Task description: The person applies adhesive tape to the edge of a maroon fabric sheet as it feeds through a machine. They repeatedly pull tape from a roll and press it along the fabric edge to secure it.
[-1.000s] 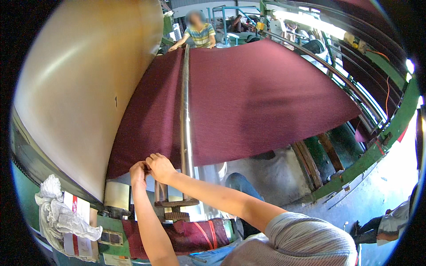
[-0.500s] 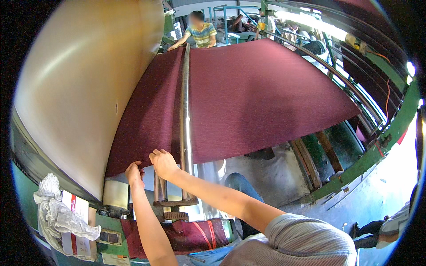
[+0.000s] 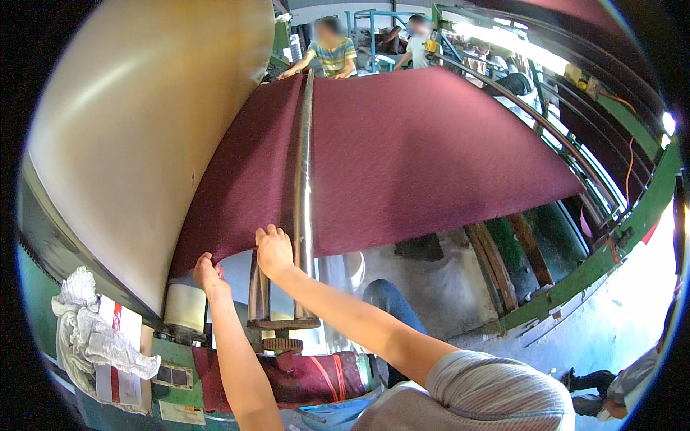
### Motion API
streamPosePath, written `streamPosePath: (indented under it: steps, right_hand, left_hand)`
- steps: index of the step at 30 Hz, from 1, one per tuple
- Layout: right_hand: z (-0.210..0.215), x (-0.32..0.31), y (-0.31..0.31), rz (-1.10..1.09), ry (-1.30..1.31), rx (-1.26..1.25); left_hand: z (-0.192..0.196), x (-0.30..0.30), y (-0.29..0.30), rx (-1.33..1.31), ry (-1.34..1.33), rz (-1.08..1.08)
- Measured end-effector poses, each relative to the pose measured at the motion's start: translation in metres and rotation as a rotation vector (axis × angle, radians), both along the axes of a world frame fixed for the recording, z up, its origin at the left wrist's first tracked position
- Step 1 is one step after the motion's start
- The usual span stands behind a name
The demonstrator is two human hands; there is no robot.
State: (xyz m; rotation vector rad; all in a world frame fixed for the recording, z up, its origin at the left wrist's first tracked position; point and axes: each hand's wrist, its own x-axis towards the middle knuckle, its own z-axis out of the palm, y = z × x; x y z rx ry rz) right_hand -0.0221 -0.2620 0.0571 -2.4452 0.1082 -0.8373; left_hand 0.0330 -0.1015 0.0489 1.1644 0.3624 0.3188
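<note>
A wide maroon fabric sheet point(image 3: 431, 151) stretches across the machine, passing a long shiny metal bar point(image 3: 305, 158). My left hand point(image 3: 209, 274) is closed on the near edge of the sheet, close to a huge smooth drum point(image 3: 136, 144). Just left of the bar, my right hand point(image 3: 274, 251) has its fingers curled over the same edge, which rises in a shallow arch between my hands. Under my right hand, a second, shorter metal bar point(image 3: 259, 294) shows, joined to the long one by an end plate.
A toothed gear point(image 3: 282, 345) sits below the end plate. Nearer me lies a rolled maroon bundle point(image 3: 302, 377) with red strips. White rags point(image 3: 108, 337) hang at the left. Across the sheet, a person in a striped shirt point(image 3: 335, 57) touches its far edge; another person point(image 3: 417, 44) stands beyond.
My right hand has moved slightly right and up, and my left hand slightly left. The fabric edge between them has lifted, uncovering more below. A second person has appeared at the far side.
</note>
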Motion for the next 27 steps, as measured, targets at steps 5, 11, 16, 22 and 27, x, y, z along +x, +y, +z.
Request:
streamPosePath:
  steps: [5, 11, 16, 22, 27]
  right_hand:
    - [-0.010, 0.006, -0.002, 0.282, 0.033, -0.047]
    - [0.004, -0.005, 0.007, 0.407, 0.057, -0.086]
    - [-0.004, -0.004, 0.011, 0.421, -0.123, -0.081]
    - [-0.006, 0.001, 0.013, 0.344, -0.054, -0.088]
    - [0.000, 0.003, 0.003, -0.021, 0.069, -0.034]
  left_hand:
    - [0.008, 0.005, 0.000, 0.007, 0.250, 0.191]
    - [-0.022, 0.015, 0.027, 0.046, 0.235, 0.095]
    - [-0.017, -0.002, -0.012, 0.051, 0.123, -0.445]
    - [-0.010, -0.005, -0.015, 0.126, -0.076, -0.391]
    - [-0.013, 0.003, -0.004, 0.031, -0.077, -0.035]
